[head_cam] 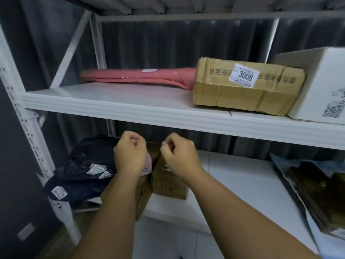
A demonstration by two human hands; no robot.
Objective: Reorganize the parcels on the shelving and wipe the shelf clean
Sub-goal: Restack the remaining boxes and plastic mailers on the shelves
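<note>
White steel shelving (168,116) fills my view, two boards deep against a dark corrugated wall. On the upper board I see, at the far right, a white carton (321,86) cut off by the frame edge, touching a taped brown cardboard box (242,94) whose label reads 3008; a flat pink mailer (138,76) lies behind and to the left of that box, its right end hidden by it. On the lower board, dark plastic parcel bags (82,171) with white labels are piled at the left, a small brown box (168,184) stands just beside them, and a clear-wrapped dark parcel (313,193) lies at the right, well apart. My two hands hang in front of the lower opening, near each other but not touching: the left hand (130,154) and the right hand (179,156) each have their fingers curled in, and I see nothing held in either. A pink label (147,169) peeks out between the wrists.
</note>
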